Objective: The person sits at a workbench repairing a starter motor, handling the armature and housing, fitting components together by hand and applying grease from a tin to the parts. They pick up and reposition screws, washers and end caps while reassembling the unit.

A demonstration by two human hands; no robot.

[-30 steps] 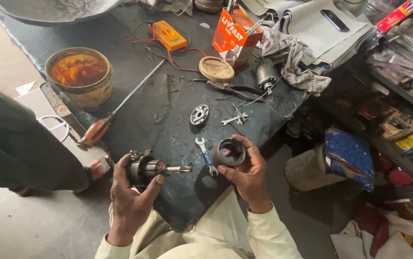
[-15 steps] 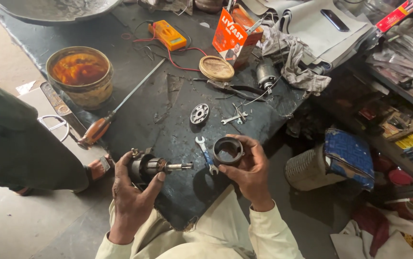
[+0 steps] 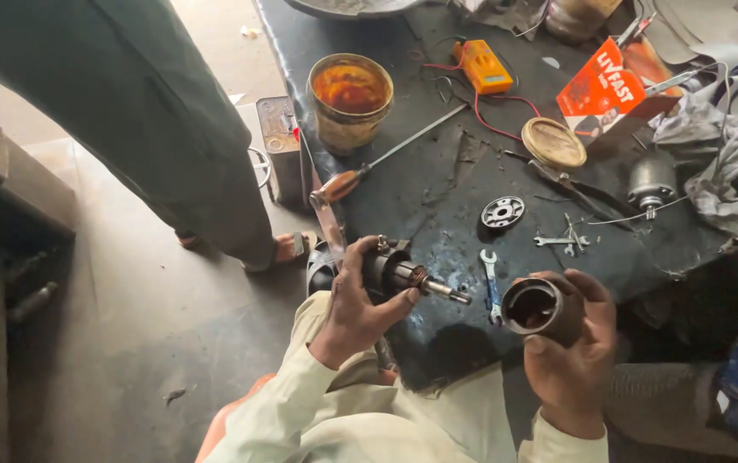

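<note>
My left hand point(image 3: 354, 307) grips a dark motor armature point(image 3: 399, 272) whose steel shaft points right, over the front edge of the dark workbench point(image 3: 438, 184). My right hand point(image 3: 573, 347) holds a short black cylindrical motor housing point(image 3: 536, 308), its open end facing me, a little right of the shaft tip. The two parts are apart. A small spanner point(image 3: 491, 284) lies on the bench between my hands.
On the bench lie a long screwdriver point(image 3: 386, 163), a tin of brown grease point(image 3: 350, 99), a round perforated plate point(image 3: 503, 211), a small motor point(image 3: 650, 183), a yellow meter point(image 3: 486, 67), a lid point(image 3: 553, 142) and rags point(image 3: 733, 176). A person in dark trousers point(image 3: 155, 111) stands at the left.
The view has swung left and closer. My right hand with the housing has dropped lower and to the right, away from the armature shaft. My left hand keeps its grip.
</note>
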